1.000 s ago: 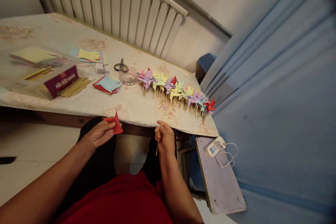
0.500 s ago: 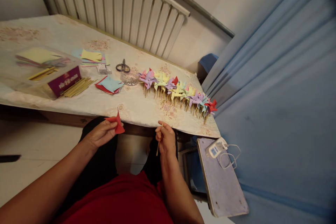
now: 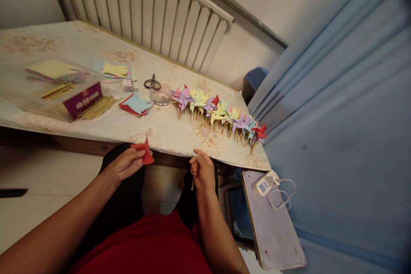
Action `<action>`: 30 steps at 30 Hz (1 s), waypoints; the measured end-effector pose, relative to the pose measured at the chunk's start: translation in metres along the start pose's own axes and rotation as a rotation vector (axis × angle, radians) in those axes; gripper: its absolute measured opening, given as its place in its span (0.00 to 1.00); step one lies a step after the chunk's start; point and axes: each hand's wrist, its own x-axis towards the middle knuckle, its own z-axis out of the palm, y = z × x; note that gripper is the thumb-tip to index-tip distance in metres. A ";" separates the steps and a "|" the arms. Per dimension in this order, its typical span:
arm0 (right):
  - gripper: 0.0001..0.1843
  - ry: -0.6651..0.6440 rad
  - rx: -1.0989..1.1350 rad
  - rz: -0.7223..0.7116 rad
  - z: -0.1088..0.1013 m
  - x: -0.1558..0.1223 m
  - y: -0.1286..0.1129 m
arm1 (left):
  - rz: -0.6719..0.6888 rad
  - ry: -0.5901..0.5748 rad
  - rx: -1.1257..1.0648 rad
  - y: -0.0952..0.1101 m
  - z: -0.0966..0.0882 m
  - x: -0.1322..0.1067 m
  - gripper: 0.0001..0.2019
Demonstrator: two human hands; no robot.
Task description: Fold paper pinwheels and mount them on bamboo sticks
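My left hand pinches a red paper pinwheel head by its middle, just off the table's front edge. Between the thumb and fingers of my right hand is a thin wooden stick, held at a slant. The two hands are apart, and the stick does not touch the red paper. Finished-looking pinwheels in several colours lie in a row on the table, their sticks toward me. A stack of cut paper squares, light blue on top of red, lies beyond my left hand.
On the floral tablecloth are a clear plastic box, a bundle of sticks, scissors, a small clear dish, small boxes and more coloured paper. To the right, a stool carries a power strip; a blue curtain hangs beside it.
The view has shifted slightly, so the table things appear a little lower and to the right. Both hands keep the same hold on the red paper and the stick.
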 end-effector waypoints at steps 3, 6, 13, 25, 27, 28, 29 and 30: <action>0.18 0.003 -0.004 0.004 0.000 0.001 0.001 | 0.000 0.007 -0.004 0.001 0.003 -0.002 0.12; 0.17 -0.003 -0.011 0.007 0.000 0.002 0.003 | -0.003 0.015 -0.012 0.002 0.005 -0.002 0.10; 0.17 -0.007 -0.011 0.008 -0.001 0.003 0.006 | -0.009 0.022 -0.032 0.002 0.006 -0.002 0.10; 0.17 -0.006 -0.007 0.025 -0.004 0.003 0.009 | -0.012 0.040 -0.008 0.002 0.005 -0.003 0.10; 0.16 -0.008 -0.007 0.025 -0.004 0.003 0.010 | -0.012 0.035 -0.008 0.002 0.005 -0.003 0.10; 0.16 -0.011 -0.007 0.024 -0.005 0.004 0.010 | -0.010 0.032 -0.009 0.002 0.005 -0.003 0.10; 0.16 -0.014 -0.007 0.022 -0.005 0.004 0.011 | -0.007 0.030 -0.010 0.002 0.005 -0.003 0.10; 0.16 -0.016 -0.008 0.021 -0.005 0.004 0.011 | -0.004 0.028 -0.012 0.002 0.005 -0.003 0.11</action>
